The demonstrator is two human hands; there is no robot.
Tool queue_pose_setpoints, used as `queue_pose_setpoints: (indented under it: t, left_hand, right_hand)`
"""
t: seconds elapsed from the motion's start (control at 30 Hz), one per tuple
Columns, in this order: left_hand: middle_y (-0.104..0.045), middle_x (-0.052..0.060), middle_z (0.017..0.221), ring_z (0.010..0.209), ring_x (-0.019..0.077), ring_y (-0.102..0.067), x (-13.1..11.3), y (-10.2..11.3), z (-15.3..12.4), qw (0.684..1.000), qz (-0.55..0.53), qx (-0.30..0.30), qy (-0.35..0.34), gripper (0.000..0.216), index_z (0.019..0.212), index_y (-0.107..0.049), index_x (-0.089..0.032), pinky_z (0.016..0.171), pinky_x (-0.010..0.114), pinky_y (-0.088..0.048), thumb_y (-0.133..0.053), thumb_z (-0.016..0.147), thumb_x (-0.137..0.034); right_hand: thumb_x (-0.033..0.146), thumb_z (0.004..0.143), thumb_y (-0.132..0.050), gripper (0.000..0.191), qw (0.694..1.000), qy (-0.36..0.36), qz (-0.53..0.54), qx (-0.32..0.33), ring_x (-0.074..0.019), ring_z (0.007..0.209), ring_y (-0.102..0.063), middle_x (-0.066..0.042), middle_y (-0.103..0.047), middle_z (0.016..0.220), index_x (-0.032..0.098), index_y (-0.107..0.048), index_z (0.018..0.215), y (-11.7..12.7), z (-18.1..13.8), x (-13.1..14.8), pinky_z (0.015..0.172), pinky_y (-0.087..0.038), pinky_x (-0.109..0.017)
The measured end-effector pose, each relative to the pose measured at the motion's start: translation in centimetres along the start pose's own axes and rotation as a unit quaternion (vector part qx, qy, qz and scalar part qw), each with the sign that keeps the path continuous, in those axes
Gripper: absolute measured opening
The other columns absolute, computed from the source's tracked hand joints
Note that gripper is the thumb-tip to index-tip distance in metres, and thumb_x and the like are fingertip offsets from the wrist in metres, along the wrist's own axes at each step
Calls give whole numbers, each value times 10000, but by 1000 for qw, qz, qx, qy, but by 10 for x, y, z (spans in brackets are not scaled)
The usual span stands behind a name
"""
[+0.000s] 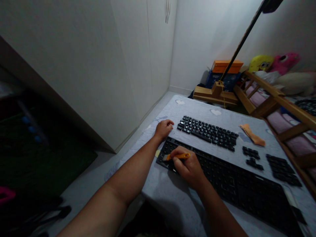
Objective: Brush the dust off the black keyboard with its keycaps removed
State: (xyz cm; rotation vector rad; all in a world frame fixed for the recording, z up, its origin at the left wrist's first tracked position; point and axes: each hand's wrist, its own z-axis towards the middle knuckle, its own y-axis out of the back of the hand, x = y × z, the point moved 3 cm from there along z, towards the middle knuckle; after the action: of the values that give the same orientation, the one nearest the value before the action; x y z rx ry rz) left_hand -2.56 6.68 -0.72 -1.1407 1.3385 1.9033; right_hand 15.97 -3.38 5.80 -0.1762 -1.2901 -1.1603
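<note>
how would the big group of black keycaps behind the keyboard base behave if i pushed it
The keycaps would probably scatter rather than slide as one piece, since gaps show between them. Each is likely light, being so small. They lie low on the patterned cloth, so rolling seems unlikely.

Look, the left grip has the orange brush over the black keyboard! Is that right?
Not quite: it isn't the left grip. The head view shows that the right grip has the orange brush over the black keyboard.
</note>
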Motion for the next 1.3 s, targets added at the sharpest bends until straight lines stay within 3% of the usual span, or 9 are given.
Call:
queue_pose_setpoints:
  t: [0.23,0.43,0.77,0.97,1.13,1.3]
  left_hand:
    - [-731,24,781,728,149,-649,2,0,1,1000,4,2,3,265,945,-733,-164,688,241,-480,-525,780,-154]
    - [-728,24,772,724,151,-647,2,-1,1,1000,0,2,-4,262,933,-734,-166,683,243,-479,-525,774,-160]
    - [-734,27,783,720,148,-649,0,0,0,1000,-1,2,4,269,944,-736,-165,695,243,-483,-521,781,-157]
    - [-731,23,771,712,144,-649,0,0,0,1000,-1,2,9,258,938,-730,-165,691,241,-482,-523,784,-156]
    - [-730,23,769,721,146,-649,-1,0,0,1000,0,1,2,260,938,-730,-165,687,241,-478,-521,784,-167]
    - [-726,28,760,710,146,-645,1,0,0,1000,-8,-3,-1,258,933,-728,-160,674,240,-475,-522,778,-168]
  right_hand:
    - [108,784,-479,206,999,0,-8,42,-175,758,-624,-41,-678,817,192,-658,842,-10,1,-1,722,-474,-294]
    - [134,745,-479,155,999,-28,-31,-1,-156,625,-566,-16,-630,680,192,-620,717,2,1,-3,615,-419,-275]
    - [130,843,-454,202,997,-51,34,43,-149,674,-575,4,-645,722,199,-644,848,-7,1,-4,648,-439,-264]
    - [149,864,-471,177,998,-53,15,12,-162,703,-614,-12,-675,765,196,-641,844,-3,2,-6,682,-468,-276]
    - [196,915,-521,161,999,-22,-19,-46,-196,848,-675,-55,-725,929,199,-664,987,0,3,-9,783,-505,-306]
    - [205,945,-510,191,996,3,-77,-41,-218,933,-691,-98,-734,1014,183,-675,1040,-8,5,-15,847,-512,-333]
